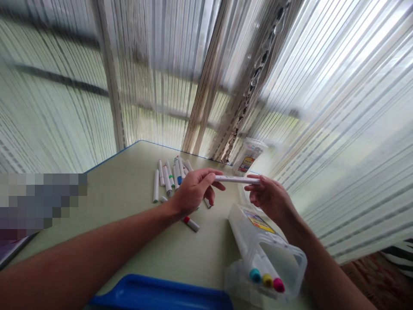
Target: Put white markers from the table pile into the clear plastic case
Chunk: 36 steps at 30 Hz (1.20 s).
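Observation:
Both hands hold one white marker (237,179) level above the pale green table (129,193). My left hand (193,189) pinches its left end with thumb and fingers. My right hand (269,196) pinches the right end. Below my right forearm lies a clear plastic marker case (290,258) on its side, with three markers inside showing teal, yellow and pink caps (267,280). Several loose white markers (169,174) lie on the table beyond my left hand. One with a red cap (191,223) lies under my left wrist.
A second clear container with a coloured label (248,157) stands at the table's far right corner. A blue tray edge (161,295) sits at the near side. Striped sheer curtains (338,107) surround the table. A blurred patch covers the left edge.

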Motion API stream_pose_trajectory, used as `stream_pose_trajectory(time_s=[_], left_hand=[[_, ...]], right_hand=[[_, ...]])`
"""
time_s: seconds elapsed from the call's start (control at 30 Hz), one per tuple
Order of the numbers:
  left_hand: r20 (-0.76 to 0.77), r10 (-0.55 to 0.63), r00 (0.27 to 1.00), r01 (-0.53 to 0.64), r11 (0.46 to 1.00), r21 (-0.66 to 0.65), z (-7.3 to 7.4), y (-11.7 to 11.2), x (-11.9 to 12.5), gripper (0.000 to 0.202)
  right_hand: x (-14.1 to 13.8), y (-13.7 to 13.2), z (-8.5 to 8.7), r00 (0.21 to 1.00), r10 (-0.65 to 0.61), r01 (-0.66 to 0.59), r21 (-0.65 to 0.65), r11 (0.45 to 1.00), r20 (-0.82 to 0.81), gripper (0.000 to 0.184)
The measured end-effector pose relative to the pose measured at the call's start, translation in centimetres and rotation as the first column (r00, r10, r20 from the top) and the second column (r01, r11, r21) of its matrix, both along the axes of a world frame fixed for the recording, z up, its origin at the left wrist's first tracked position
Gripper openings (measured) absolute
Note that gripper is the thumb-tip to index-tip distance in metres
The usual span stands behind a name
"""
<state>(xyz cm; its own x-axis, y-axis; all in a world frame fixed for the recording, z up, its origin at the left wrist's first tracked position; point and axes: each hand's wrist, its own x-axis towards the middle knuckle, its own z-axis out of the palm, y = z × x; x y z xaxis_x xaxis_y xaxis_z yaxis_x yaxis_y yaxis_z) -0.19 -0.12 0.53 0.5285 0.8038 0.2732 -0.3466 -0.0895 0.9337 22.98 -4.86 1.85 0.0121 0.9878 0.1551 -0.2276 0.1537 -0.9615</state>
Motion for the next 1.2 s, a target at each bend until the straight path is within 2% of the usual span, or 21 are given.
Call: stream_pose_trajectory(time_s=[0.17,0.37,0.6,0.8,1.2], left_hand=[[-0.072,0.032,0.997,-0.025,0.994,0.102,-0.54,0.26,0.03,0.033],[-0.131,0.042,0.991,-0.023,0.990,0.142,-0.46,0.00,-0.16,0.037],[-0.167,0.139,0.976,-0.100,0.969,0.225,-0.57,0.05,-0.24,0.035],[-0.135,0.141,0.981,-0.118,0.979,0.169,-0.35,0.15,-0.13,0.034],[-0.057,0.088,0.995,-0.089,0.996,-0.015,0.38,-0.10,-0.07,0.026]], right_hand=[[-0.37,-0.09,-0.26,0.996,-0.046,0.043,0.041,0.998,0.078,0.023],[-0.60,-0.15,-0.33,0.982,-0.097,0.085,0.073,0.994,0.165,0.022],[-0.88,-0.19,-0.33,0.976,-0.105,0.087,0.102,0.991,0.193,0.018],[-0.64,-0.26,-0.13,0.994,-0.035,0.030,0.051,0.998,0.104,0.024],[-0.35,-0.17,0.03,0.999,-0.016,0.016,0.006,1.000,0.047,0.029]])
